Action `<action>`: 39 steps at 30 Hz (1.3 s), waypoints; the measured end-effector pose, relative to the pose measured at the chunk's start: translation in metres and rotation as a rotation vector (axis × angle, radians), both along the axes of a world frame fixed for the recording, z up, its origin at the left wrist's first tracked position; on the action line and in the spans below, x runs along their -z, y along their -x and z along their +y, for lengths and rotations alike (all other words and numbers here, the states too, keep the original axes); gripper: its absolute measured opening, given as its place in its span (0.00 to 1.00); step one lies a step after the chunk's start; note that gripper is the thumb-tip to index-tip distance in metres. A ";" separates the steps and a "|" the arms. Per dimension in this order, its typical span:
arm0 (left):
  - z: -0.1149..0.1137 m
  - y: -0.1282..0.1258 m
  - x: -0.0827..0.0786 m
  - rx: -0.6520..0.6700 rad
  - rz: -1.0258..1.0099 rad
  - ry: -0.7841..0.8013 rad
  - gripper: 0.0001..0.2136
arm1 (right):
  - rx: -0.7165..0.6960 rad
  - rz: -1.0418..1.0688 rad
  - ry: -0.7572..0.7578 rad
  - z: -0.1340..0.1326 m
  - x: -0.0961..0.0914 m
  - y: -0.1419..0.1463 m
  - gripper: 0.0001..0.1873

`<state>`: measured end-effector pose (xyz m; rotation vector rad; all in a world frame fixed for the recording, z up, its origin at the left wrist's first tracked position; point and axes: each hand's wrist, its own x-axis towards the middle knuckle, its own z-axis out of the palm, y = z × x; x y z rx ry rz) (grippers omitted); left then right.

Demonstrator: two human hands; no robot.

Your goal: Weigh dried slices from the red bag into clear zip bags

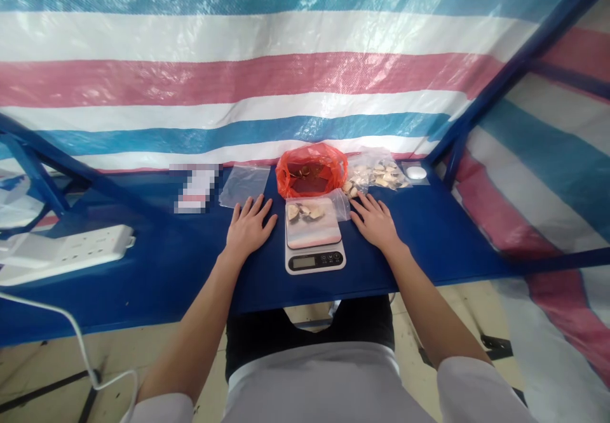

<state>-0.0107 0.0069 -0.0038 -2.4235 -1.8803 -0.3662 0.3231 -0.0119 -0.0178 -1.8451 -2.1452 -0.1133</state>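
My left hand [250,227] lies flat on the blue tabletop, fingers spread, left of a white digital kitchen scale [314,265]. On the other side of the scale, my right hand [375,223] also rests flat with its fingers apart. Several pale, dark-edged dried slices [307,211] lie on the scale's platform. Behind the scale sits an open red plastic bag [312,185] with brownish contents. Clear bags of similar pale pieces [387,174] are just beyond my right hand. Flat clear zip bags [244,185] lie beyond my left fingertips.
A white power strip [71,251] with a trailing cable [79,334] is on the left of the blue table [157,283]. A blurred-out item [196,188] lies at the back left. A white round object [416,173] sits back right. Blue frame bars and a striped tarp [238,80] enclose the table.
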 end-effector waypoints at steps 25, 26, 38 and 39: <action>-0.002 -0.003 -0.006 -0.017 0.045 0.049 0.27 | 0.019 -0.004 0.092 -0.002 -0.007 0.001 0.24; -0.002 -0.003 -0.006 -0.016 0.046 0.050 0.27 | 0.018 -0.004 0.089 -0.002 -0.006 0.001 0.24; 0.002 0.003 -0.002 0.059 -0.191 -0.047 0.24 | -0.008 0.105 0.019 -0.002 -0.006 -0.006 0.22; 0.002 0.004 -0.003 0.079 -0.218 -0.064 0.24 | -0.016 0.143 -0.001 -0.003 -0.007 -0.007 0.21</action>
